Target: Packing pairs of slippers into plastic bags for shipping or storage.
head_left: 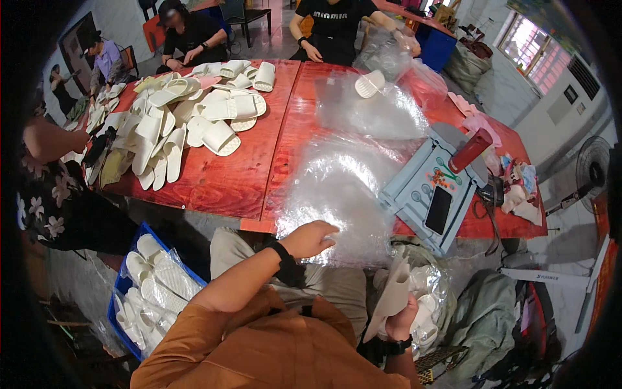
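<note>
My left hand [307, 239] reaches across to the near edge of the red table, over a stack of clear plastic bags [343, 181]. Its fingers are stretched out, with the thumb a little apart, and it seems to touch the topmost bag. Low on the right, my right hand [403, 320] is closed around a cream-white slipper [391, 299], held upright beside my lap. Just behind it, more white slippers [424, 305] sit in a clear plastic sack. Whether the right hand holds one slipper or two pressed together, I cannot tell.
A slipper pile [194, 110] covers the red table's [278, 149] left. A blue crate [123, 285] of slippers stands at my left. A grey-blue folding stool [414, 201] carrying a phone [439, 210] and a red cup [471, 150] lies right. Several people sit around the table.
</note>
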Action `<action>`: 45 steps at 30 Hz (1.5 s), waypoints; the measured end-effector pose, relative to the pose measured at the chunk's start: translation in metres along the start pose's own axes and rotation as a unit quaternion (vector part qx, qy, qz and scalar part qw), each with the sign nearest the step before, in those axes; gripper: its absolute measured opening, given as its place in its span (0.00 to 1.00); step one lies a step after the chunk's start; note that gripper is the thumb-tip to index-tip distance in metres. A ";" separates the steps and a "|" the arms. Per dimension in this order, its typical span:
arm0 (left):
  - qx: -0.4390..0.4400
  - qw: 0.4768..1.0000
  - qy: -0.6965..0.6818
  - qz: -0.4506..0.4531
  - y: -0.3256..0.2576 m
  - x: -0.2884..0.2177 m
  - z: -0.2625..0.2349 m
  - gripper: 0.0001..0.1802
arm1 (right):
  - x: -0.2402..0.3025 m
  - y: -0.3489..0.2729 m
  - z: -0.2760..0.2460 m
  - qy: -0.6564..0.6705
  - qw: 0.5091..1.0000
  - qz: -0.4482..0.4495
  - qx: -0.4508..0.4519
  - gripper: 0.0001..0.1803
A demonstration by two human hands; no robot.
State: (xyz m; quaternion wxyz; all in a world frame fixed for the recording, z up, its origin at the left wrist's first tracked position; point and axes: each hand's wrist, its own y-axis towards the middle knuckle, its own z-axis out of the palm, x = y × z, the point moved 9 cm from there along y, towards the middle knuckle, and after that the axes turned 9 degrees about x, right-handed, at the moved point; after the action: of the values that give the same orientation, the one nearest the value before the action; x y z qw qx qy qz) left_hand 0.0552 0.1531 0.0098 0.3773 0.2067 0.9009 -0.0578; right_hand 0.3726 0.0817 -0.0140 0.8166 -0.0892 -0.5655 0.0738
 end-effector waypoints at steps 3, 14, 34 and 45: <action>-0.044 0.974 -0.188 -0.120 -0.004 0.012 -0.007 0.15 | -0.005 -0.002 0.013 0.055 0.998 0.032 0.025 0.11; -0.082 0.993 -0.075 -0.045 0.005 0.004 -0.010 0.10 | -0.002 -0.015 0.085 -0.237 0.944 -0.086 0.213 0.13; 0.001 0.997 0.053 0.057 -0.031 -0.072 0.017 0.08 | 0.026 -0.019 0.082 -0.615 0.747 -0.209 0.140 0.33; -0.102 0.982 -0.008 0.160 -0.045 -0.137 0.002 0.05 | 0.044 -0.040 0.128 -0.620 0.699 -0.317 0.161 0.25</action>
State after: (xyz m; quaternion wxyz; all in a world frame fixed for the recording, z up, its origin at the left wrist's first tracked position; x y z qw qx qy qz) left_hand 0.1240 0.0664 0.1028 0.4082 0.3084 0.8540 0.0942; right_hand 0.2684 0.0605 0.0791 0.2582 0.2938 -0.9183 -0.0613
